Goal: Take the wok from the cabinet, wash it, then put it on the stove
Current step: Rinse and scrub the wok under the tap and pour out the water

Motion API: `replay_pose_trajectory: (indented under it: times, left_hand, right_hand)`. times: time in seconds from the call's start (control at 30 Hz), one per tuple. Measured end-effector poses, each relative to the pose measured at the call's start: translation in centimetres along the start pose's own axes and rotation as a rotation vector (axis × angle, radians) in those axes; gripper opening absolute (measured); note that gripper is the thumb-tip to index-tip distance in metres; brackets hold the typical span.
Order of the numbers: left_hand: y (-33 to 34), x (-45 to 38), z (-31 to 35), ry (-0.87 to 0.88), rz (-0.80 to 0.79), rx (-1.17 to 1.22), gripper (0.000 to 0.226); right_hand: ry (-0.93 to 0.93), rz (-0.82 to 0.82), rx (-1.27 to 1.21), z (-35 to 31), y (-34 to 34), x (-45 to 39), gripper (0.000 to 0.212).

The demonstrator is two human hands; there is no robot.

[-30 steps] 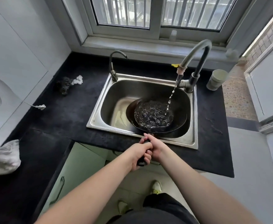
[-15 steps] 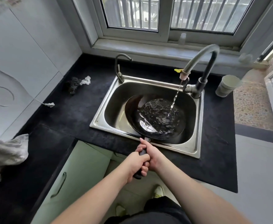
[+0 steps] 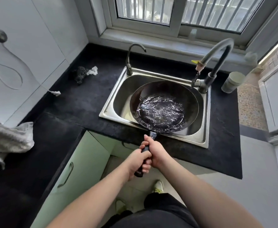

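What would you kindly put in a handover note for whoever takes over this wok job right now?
Left hand and right hand: both grip the black handle of the round dark metal wok.
Wok: held over the stainless steel sink, with water pooled inside.
Grey curved tap: no stream visible.
Done: wok out of the cabinet, rinsing under way.
Left: pour the water out, then set the wok on the stove, which is not in view.

I see the sink [image 3: 113,102] set into the bench [image 3: 85,106] below the window [image 3: 176,14]. The wok [image 3: 164,89] sits in the sink with water [image 3: 161,112] in it, its handle [image 3: 144,149] reaching over the front edge. A small tap [image 3: 130,58] stands at the sink's back left, the big faucet [image 3: 217,55] back right. A cup [image 3: 232,82] stands right of the faucet, a scrubber [image 3: 79,74] left of the sink.
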State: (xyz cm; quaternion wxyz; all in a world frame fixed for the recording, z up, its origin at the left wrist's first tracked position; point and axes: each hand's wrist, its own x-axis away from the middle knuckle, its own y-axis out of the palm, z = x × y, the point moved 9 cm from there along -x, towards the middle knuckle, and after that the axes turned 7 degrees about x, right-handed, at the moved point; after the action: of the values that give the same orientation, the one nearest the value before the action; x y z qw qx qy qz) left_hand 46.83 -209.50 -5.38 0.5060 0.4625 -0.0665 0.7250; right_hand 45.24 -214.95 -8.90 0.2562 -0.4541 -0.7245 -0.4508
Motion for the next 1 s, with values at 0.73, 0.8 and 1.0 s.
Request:
replay_pose_trajectory:
  times: [0.73,0.8,1.0]
  left_hand:
    - [2.2,1.1,7.5,-0.067,0.064,0.21,0.027]
    - [2.1,1.0,7.7,-0.052,0.095,0.168,0.029]
    - [1.6,0.9,8.3,0.053,0.163,-0.053,0.038]
  right_hand:
    - [0.257,-0.143,-0.109,-4.6,5.6,2.6,0.045]
    - [0.274,-0.182,-0.185,-4.6,6.1,3.0,0.046]
    - [0.296,-0.311,-0.288,-4.1,7.0,2.5,0.056]
